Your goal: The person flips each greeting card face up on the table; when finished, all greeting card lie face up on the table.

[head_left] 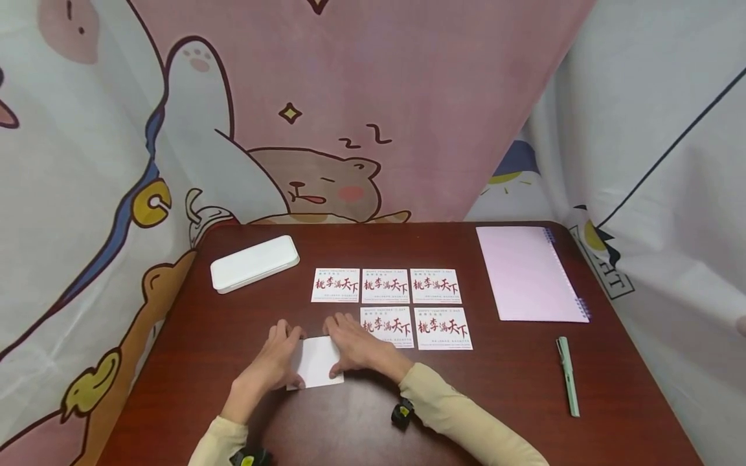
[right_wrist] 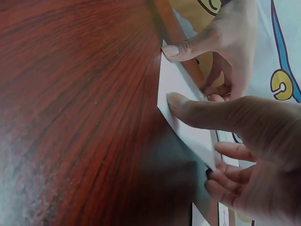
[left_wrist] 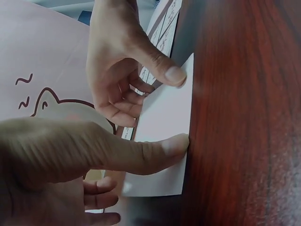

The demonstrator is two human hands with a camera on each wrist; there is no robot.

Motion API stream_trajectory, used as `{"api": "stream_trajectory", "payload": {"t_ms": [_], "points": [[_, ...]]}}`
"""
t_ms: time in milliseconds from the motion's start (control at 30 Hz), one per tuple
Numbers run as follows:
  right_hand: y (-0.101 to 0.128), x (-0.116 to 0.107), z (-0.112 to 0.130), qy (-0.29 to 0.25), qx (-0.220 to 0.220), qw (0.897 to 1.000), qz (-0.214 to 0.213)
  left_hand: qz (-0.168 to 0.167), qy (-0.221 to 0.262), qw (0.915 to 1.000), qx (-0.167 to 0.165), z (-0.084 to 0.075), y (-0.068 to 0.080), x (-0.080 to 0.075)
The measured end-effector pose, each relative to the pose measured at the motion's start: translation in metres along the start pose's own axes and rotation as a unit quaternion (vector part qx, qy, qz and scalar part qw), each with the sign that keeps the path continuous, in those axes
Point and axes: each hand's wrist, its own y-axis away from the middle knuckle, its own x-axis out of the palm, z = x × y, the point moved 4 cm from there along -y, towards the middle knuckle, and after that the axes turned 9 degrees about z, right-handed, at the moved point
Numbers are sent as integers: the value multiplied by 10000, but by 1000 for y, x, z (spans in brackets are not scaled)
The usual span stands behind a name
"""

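Note:
A blank white square card [head_left: 319, 362] lies low at the front middle of the table, its upper face without print. My left hand [head_left: 274, 358] holds its left side, thumb on the face near the front edge and fingers toward the far edge. On the opposite side my right hand [head_left: 360, 348] grips the card the same way. In the left wrist view the left thumb [left_wrist: 160, 153] presses the card [left_wrist: 164, 110]; the right wrist view shows the right thumb [right_wrist: 188, 110] on it. The card's underside is hidden.
Several white cards with red calligraphy [head_left: 385, 286] lie in two rows beyond my right hand, which partly covers one [head_left: 392, 323]. A white case [head_left: 254, 263] is at back left. At right are a pink spiral notebook [head_left: 531, 274] and a green pen [head_left: 568, 377].

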Motion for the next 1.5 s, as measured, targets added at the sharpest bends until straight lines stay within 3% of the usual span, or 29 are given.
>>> {"api": "stream_trajectory", "payload": {"t_ms": [333, 533, 733, 900, 1000, 1167, 1500], "points": [[8, -14, -3, -696, -244, 9962, -471, -505, 103, 9987, 52, -1, 1, -14], [15, -27, 0, -943, -583, 9904, -823, -1028, 222, 9935, 436, -6, 5, -28], [23, -44, 7, -1220, -851, 9830, -1073, -1848, 8, 9754, 1201, -12, 12, -42], [33, -51, 9, -744, -844, 9834, -1426, -2243, -237, 9603, 1645, -15, 13, -47], [39, -48, 7, -349, -814, 9828, -1623, -2257, -295, 9580, 1742, -15, 13, -46], [44, -36, 2, -179, -946, 9818, -1636, -2117, -262, 9581, 1909, -15, 13, -36], [47, -16, -11, 4, -1054, 9778, -1811, -1584, 213, 9746, 1569, -6, 7, -13]]}}
